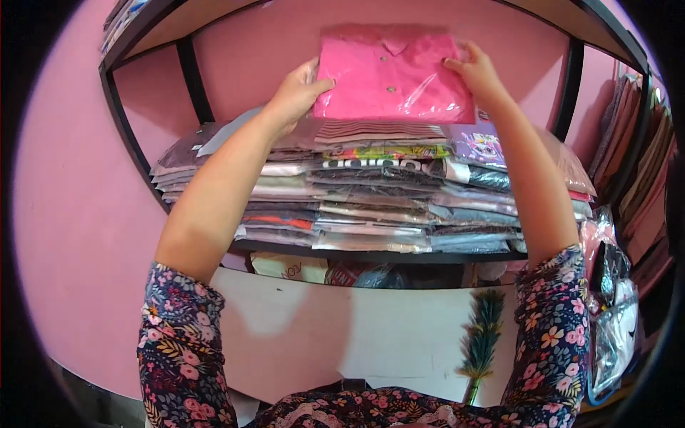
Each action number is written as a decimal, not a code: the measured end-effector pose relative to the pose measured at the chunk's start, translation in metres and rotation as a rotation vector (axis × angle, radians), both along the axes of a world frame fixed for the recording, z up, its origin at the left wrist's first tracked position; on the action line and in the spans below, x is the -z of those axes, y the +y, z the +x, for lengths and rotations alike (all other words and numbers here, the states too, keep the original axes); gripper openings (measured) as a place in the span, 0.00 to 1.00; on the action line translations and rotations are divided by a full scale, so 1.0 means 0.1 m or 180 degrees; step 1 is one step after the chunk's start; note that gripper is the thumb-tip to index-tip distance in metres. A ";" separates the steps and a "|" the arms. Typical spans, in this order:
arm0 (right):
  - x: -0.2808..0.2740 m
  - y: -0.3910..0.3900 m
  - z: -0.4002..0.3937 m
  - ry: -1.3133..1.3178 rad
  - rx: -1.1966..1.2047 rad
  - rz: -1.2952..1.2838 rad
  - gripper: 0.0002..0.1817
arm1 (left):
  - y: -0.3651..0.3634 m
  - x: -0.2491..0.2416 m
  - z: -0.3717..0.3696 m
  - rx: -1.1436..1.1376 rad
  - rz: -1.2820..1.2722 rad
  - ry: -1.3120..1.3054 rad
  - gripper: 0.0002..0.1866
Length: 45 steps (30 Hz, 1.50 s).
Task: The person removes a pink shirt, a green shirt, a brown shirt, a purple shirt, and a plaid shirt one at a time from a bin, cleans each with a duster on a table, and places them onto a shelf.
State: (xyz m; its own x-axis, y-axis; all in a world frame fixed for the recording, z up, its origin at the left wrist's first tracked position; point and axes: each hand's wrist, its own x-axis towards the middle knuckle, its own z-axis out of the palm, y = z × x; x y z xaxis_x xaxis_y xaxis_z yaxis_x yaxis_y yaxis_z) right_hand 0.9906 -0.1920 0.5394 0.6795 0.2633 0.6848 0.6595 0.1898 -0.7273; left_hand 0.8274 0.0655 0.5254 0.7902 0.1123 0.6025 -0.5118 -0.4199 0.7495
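A folded bright pink shirt [392,82] in clear plastic is held up at the top middle, above the stacks of wrapped clothes [378,192] on the shelf. My left hand [296,93] grips its left edge, thumb on the front. At its upper right edge, my right hand [478,75] has hold of the packet, the thumb also in front. The collar is at the top and two buttons run down the middle. Its lower edge is close to the topmost garments, a striped one [378,131] and a purple one [478,146]; whether they touch is unclear.
The shelf's black edge [385,255] runs beneath the stacks, with a dark upright [195,78] at the left. Hanging clothes [642,157] and plastic-wrapped items [615,321] are at the right. A white surface [399,328] with a green plume-like decoration [481,332] lies below.
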 end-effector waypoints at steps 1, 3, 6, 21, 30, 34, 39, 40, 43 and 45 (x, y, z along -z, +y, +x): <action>0.11 0.07 0.13 0.0030 0.0224 -0.0268 0.27 | 0.12 0.12 0.14 -0.0005 0.0008 -0.0002 0.30; 0.38 0.22 0.43 0.0084 0.0439 -0.0534 0.28 | 0.31 0.34 0.35 -0.1147 -0.0184 0.1095 0.37; 0.65 0.34 0.73 -0.0152 0.1055 -0.2286 0.32 | 0.26 0.48 0.27 -0.1382 0.0228 0.1446 0.42; 0.66 0.01 0.52 -0.3088 0.2652 -0.0969 0.32 | 0.19 0.85 -0.43 -0.2101 0.2414 -0.0910 0.29; 2.38 0.06 -1.52 -0.0373 -0.0990 -0.0891 0.18 | -0.22 3.47 -3.80 -0.1638 0.0368 0.2165 0.22; 3.02 0.61 -2.20 0.0493 -0.1796 -0.1995 0.17 | -0.93 4.07 -5.27 -0.2733 -0.0768 0.3058 0.21; 3.91 1.26 -3.12 0.0636 -0.3031 -0.2999 0.21 | -1.18 4.10 -6.12 -0.3751 -0.1309 0.2669 0.20; 3.97 1.37 -3.41 0.0524 -0.3186 -0.3203 0.22 | -1.13 4.03 -6.24 -0.3777 -0.1354 0.2696 0.20; 4.46 1.64 -3.97 -0.0126 -0.3499 -0.3508 0.25 | -0.89 3.97 -6.54 -0.4281 -0.1332 0.2039 0.19; 4.78 1.83 -4.24 -0.0644 -0.3605 -0.3603 0.28 | -0.70 3.90 -6.85 -0.4937 -0.1053 0.1377 0.20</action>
State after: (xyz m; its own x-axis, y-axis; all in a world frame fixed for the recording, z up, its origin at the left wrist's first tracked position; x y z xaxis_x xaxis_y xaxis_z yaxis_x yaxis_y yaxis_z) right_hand 0.5662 -0.0087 0.0615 -0.2784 0.9487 -0.1502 0.6588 0.0748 -0.7486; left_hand 0.1424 -0.0047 0.1354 -0.1002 0.9803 0.1705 0.4782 -0.1028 0.8722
